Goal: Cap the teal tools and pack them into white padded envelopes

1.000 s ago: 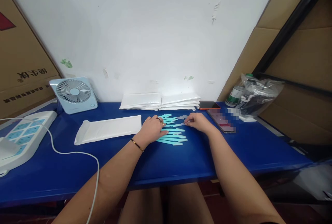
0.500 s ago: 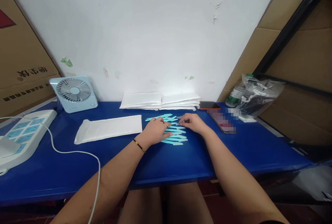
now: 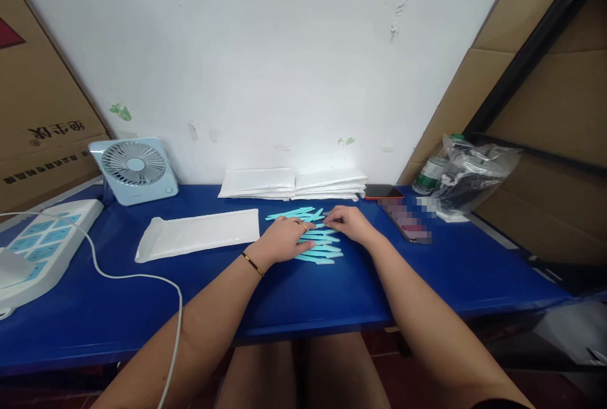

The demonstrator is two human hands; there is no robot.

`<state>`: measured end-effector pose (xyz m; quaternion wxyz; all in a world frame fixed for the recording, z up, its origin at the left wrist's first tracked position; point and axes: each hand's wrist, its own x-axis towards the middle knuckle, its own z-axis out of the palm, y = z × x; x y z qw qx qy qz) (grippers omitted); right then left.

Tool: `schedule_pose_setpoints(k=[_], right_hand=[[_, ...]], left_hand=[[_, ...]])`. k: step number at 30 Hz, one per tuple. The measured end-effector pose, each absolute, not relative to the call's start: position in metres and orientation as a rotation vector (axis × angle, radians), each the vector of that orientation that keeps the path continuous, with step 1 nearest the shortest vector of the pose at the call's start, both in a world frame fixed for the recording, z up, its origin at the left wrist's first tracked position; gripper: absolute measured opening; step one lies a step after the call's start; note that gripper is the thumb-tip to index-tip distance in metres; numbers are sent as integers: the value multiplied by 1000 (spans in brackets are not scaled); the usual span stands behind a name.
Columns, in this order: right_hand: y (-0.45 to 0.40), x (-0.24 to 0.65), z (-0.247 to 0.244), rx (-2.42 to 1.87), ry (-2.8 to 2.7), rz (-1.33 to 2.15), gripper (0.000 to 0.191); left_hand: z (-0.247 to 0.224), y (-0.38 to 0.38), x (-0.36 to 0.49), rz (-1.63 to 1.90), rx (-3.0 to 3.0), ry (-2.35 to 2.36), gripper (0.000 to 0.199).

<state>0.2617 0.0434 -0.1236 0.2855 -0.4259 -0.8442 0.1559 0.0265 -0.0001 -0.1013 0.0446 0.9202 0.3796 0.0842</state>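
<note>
Several light-blue, thin plastic sticks (image 3: 327, 249) lie fanned out on the blue table, their ends pointing right. My left hand (image 3: 288, 238) rests over their left part, fingers apart, with a ring and a bracelet showing. It covers much of the sticks. My right hand (image 3: 347, 222) is at the upper right of the fan, its thumb and fingertips pinched together at a stick's end; what is between them is too small to make out. To the left of my left hand lies a flat white packet (image 3: 203, 234).
Stacked white packets (image 3: 258, 183) stand against the wall. A blue fan (image 3: 136, 170) and a white power strip (image 3: 47, 248) with a cable (image 3: 142, 276) are at the left. Two phones (image 3: 408, 222), a bottle (image 3: 429, 175) and a plastic bag (image 3: 474, 175) are at the right.
My right hand has shifted very slightly to the left and up. My left hand stays over the sticks, almost unmoved.
</note>
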Motion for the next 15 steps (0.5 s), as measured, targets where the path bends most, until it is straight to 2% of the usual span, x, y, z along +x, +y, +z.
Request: schedule_pose_setpoints(k=[8,15], right_hand=[[41,258,-121,-1075,-2270,495,12],[48,308,-115,-1513,-2105,272,21]], left_hand=[[-102,0,27,332,2785,1138,43],[-107,7,31,391,2842,1332,37]])
